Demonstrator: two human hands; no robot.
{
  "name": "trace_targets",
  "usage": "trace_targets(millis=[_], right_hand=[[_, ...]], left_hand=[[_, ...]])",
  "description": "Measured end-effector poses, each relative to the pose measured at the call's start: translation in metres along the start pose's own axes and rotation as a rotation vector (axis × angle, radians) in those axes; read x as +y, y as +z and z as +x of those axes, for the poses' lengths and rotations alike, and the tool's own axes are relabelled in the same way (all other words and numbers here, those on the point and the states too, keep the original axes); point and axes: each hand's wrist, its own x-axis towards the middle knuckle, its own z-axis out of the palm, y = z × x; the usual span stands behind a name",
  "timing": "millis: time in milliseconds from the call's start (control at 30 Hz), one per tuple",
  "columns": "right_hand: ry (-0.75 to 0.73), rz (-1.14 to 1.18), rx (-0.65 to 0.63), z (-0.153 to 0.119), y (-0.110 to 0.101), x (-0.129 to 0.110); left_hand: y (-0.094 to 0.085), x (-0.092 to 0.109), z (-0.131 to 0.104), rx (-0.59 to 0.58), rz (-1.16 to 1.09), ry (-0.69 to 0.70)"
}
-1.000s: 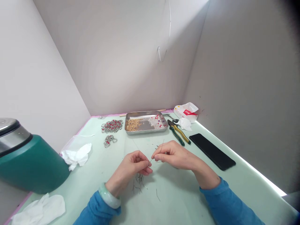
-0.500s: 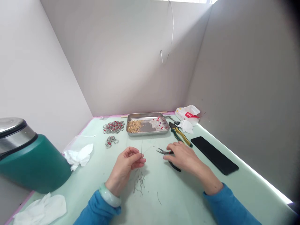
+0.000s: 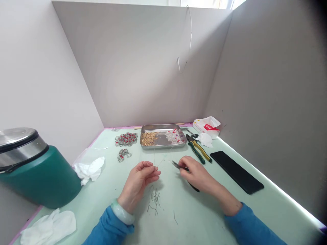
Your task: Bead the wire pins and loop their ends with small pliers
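Observation:
My left hand (image 3: 143,178) pinches a thin wire (image 3: 154,154) between thumb and index finger, and its fine ends stick out past the fingertips. To its right, my right hand (image 3: 195,173) is closed around small dark-handled pliers (image 3: 175,164), whose jaws point left toward the wire. Part of the plier handles is hidden under the fingers. Several short wire pieces (image 3: 154,199) lie in a loose heap below my left hand, and a single bent piece (image 3: 175,217) lies apart from them.
Behind the hands is a metal tray (image 3: 163,147) of gold and clear-red beads. Beaded chains (image 3: 126,139) lie left of it; green-yellow pliers (image 3: 199,149) and a black phone (image 3: 236,172) lie right. A green flask (image 3: 58,180) and white tissues (image 3: 90,170) occupy the left side.
My right hand has closed its fingers onto the small pliers, which have turned slightly. My left hand keeps its pinch on the wire. The whole view has shifted a little.

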Motion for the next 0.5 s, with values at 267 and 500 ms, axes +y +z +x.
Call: trace_targets(millis=[267, 500], right_hand=[[0.127, 0.61, -0.069, 0.0, 0.009, -0.009], [0.098, 0.108, -0.008, -0.008, 0.02, -0.006]], left_hand=[[0.001, 0.0, -0.001, 0.02, 0.089, 0.088], [0.004, 0.002, -0.001, 0.022, 0.076, 0.131]])
